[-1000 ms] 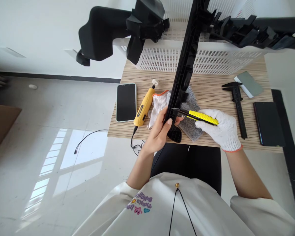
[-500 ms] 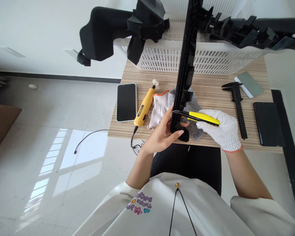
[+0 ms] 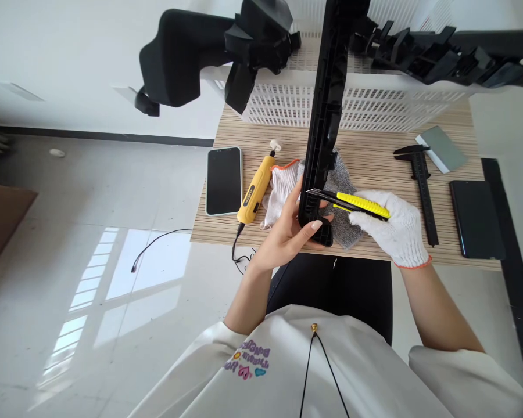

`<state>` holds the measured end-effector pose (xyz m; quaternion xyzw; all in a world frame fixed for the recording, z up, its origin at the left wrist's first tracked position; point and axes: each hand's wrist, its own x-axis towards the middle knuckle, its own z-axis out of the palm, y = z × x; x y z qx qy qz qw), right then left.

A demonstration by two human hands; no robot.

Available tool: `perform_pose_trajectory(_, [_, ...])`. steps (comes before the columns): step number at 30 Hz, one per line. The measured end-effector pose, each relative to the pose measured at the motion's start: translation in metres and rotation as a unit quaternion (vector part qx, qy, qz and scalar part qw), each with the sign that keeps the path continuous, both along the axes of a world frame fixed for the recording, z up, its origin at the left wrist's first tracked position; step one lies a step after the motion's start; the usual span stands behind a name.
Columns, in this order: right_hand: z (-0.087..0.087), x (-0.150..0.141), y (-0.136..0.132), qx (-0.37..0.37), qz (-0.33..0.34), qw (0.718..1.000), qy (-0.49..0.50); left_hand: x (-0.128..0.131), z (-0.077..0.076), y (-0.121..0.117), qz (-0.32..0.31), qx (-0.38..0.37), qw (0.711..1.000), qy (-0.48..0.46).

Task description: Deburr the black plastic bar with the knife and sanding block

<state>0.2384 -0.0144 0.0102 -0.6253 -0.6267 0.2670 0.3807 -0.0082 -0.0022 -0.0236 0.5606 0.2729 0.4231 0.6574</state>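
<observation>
My bare left hand (image 3: pixel 287 235) is wrapped round the near end of a long black plastic trim part (image 3: pixel 323 122), which runs away from me up over the crate. In my gloved right hand (image 3: pixel 394 223) is a yellow and black utility knife (image 3: pixel 359 204), closed in the fingers. Its blade tip lies at the trim part, just above my left thumb; whether it touches cannot be made out. Beneath the part lie a grey cloth (image 3: pixel 346 226) and a white knit glove (image 3: pixel 283 194) with an orange edge.
A yellow rotary tool (image 3: pixel 256 188) and a phone (image 3: pixel 224 181) lie at left. On the right are a black caliper (image 3: pixel 423 194), a grey-green box (image 3: pixel 444 150) and a dark phone (image 3: pixel 477 219). At the back, a white crate (image 3: pixel 283 104) has black plastic parts (image 3: pixel 178 58) jutting out.
The trim part's near end has shifted slightly left and turned a little in my left hand. The knife blade now lies over the part's inner face.
</observation>
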Motion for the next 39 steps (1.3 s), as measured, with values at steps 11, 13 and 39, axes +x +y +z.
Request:
perform_pose_trajectory(11, [0.001, 0.004, -0.008, -0.004, 0.005, 1.0, 0.031, 0.004, -0.009, 0.004, 0.033, 0.072, 0.997, 0.014])
perform_pose_trajectory(13, [-0.002, 0.007, -0.013, -0.016, 0.008, 0.999, 0.049, 0.004, -0.007, 0.005, 0.04, 0.079, 0.996, 0.016])
perform_pose_trajectory(39, [0.006, 0.021, -0.029, -0.134, -0.005, 0.989, 0.06, 0.001, -0.007, 0.0, -0.002, 0.045, 0.997, 0.056])
